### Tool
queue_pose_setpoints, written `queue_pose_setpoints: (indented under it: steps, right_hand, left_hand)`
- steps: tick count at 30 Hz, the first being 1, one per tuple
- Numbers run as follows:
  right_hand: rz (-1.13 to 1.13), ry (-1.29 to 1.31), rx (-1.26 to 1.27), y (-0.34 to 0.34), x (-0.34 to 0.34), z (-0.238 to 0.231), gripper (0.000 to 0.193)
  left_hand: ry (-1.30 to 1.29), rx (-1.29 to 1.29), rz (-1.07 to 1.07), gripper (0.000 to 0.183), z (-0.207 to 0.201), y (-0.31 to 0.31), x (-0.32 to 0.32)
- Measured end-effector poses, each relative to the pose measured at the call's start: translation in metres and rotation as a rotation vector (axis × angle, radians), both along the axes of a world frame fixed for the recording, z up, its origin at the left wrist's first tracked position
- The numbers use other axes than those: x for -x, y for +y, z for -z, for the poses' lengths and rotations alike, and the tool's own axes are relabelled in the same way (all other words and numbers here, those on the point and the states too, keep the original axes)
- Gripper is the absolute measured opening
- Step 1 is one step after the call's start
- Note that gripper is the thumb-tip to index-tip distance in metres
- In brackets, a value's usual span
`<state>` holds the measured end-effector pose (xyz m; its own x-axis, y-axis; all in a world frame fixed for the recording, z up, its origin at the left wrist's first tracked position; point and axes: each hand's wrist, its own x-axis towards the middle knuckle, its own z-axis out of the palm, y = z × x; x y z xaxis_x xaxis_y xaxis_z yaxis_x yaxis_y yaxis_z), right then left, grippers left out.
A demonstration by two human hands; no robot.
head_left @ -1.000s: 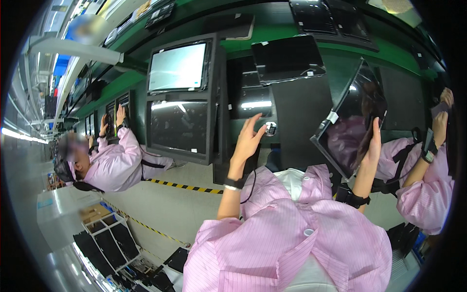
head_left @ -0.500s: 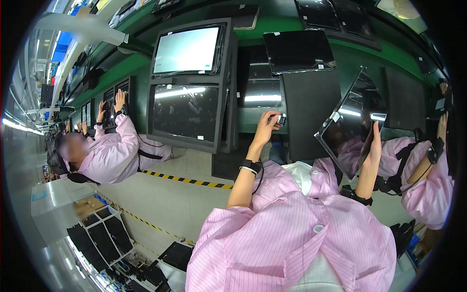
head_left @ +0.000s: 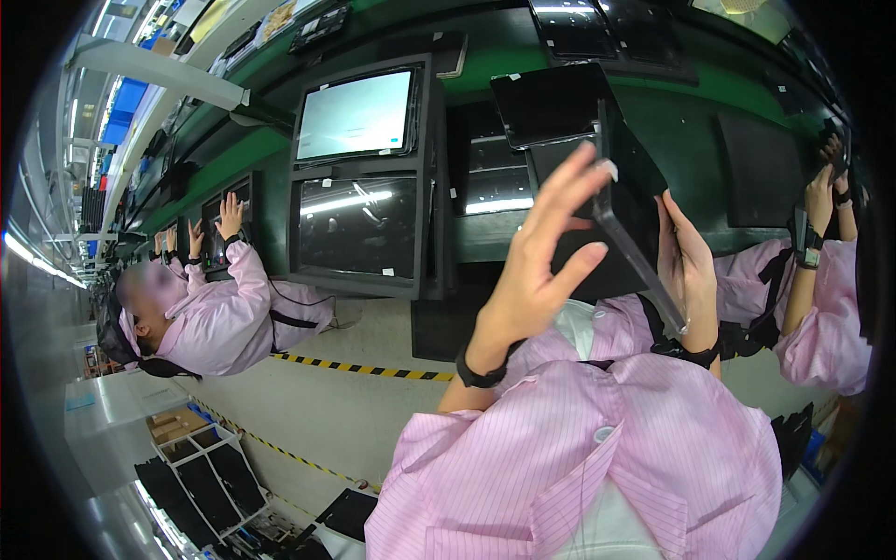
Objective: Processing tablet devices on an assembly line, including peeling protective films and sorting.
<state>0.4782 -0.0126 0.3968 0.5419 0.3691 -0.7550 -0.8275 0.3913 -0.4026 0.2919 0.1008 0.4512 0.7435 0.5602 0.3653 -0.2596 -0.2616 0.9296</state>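
In the head view, a thin dark panel (head_left: 637,182) is standing tilted to the right of the black double-bay frame (head_left: 425,131), one narrow edge facing the camera. On the panel's far side from the frame, the right hand (head_left: 693,266) is holding it, half closed, its fingers lying nearly straight by the right edge; this grip is probably steadying the tilt and leaving most of the face uncovered.

Between frame and panel, the left hand (head_left: 534,269) is hanging open, fingers spread and thumb apart; whether its fingertips are touching the panel's edge cannot be told, and no held object is showing.

Within the frame, a lit screen (head_left: 355,114) is lying in the upper bay and a dark screen (head_left: 357,229) in the lower, the borders likely keeping both from sliding. Right of the frame's upper bay, a black tablet-shaped panel (head_left: 546,101) is lying flat, apparently for stability. Left of the frame, a co-worker (head_left: 201,308) is sitting with hands raised.
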Motion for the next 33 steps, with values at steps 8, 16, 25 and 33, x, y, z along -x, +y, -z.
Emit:
queue_pose_setpoints:
  steps: [8,16,25,33]
  right_hand:
    - [-0.266,-0.189,0.115,0.007,0.007,-0.014,0.033]
    - [-0.197,-0.334,-0.005,-0.004,-0.002,-0.016,0.040]
    - [-0.153,-0.788,-0.067,-0.029,0.019,-0.082,0.035]
    - [-0.272,-1.115,0.071,-0.029,0.037,-0.067,0.046]
  left_hand:
    - [-0.035,-0.016,-0.152,0.036,0.006,-0.013,0.005]
    - [-0.031,-0.097,-0.080,0.052,-0.010,-0.024,0.021]
    - [-0.228,0.561,0.229,0.085,-0.034,-0.010,0.045]
    - [-0.135,0.224,-0.035,0.029,-0.082,0.045,0.016]
